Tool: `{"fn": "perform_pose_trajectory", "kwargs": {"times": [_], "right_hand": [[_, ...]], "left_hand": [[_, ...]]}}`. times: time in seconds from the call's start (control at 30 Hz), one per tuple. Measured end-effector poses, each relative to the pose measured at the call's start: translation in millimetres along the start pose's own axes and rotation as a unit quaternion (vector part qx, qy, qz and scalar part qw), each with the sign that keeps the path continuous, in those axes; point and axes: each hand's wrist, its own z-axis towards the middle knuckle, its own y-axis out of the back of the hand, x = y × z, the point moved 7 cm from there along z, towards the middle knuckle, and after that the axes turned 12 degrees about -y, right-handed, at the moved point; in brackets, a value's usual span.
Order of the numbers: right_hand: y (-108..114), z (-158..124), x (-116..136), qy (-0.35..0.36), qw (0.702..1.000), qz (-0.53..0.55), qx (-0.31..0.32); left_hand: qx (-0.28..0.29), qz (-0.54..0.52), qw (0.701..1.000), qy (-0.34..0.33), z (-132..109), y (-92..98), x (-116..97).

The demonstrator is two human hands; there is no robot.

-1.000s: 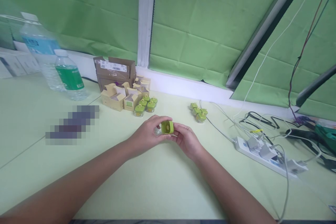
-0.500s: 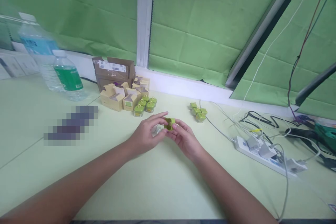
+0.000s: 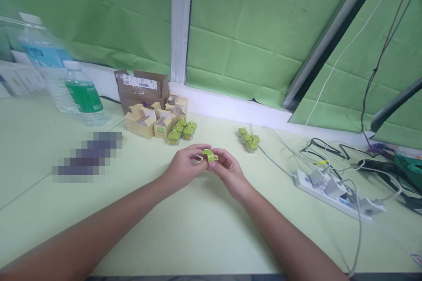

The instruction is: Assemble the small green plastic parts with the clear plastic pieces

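Note:
My right hand [image 3: 231, 173] pinches a small green lid [image 3: 209, 155] with a yellowish loop, its thumb on the near edge. My left hand [image 3: 184, 167] is closed around a small clear jar, of which only a glint shows between the fingers; its fingertips meet the lid's left side. Both hands are together above the table. Whether the lid touches the jar is hidden by the fingers. Beyond my left hand stand several green-lidded little jars [image 3: 173, 138], and a second group of green-lidded jars [image 3: 251, 145] stands farther right.
Small open cartons [image 3: 141, 124] and a brown cardboard box [image 3: 142, 92] stand at the back left. A green-labelled bottle [image 3: 85, 99] and a larger blue-labelled bottle [image 3: 46, 57] are farther left. A power strip [image 3: 329, 195] with plugs and tangled cables lies right.
The green lid has turned in my right hand: its hollow inside faced me, and now its outer side and loop show. My hands have drawn slightly closer together.

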Motion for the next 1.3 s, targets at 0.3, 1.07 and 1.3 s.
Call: {"fn": "perform_pose_trajectory", "kwargs": {"times": [0.3, 1.07, 1.3], "right_hand": [[-3.9, -2.8, 3.3, -0.038, 0.996, 0.08, 0.012], [46.7, 16.3, -12.8, -0.067, 0.97, -0.126, -0.197], [43.0, 12.8, -1.4, 0.009, 0.87, -0.456, -0.185]], "left_hand": [[-0.012, 0.01, 1.0, -0.017, -0.6, 2.7, -2.3], [0.011, 0.112, 0.993, -0.048, 2.6, 11.4, -1.0], [-0.008, -0.018, 1.0, 0.0, 5.2, 10.9, 9.3]]}}
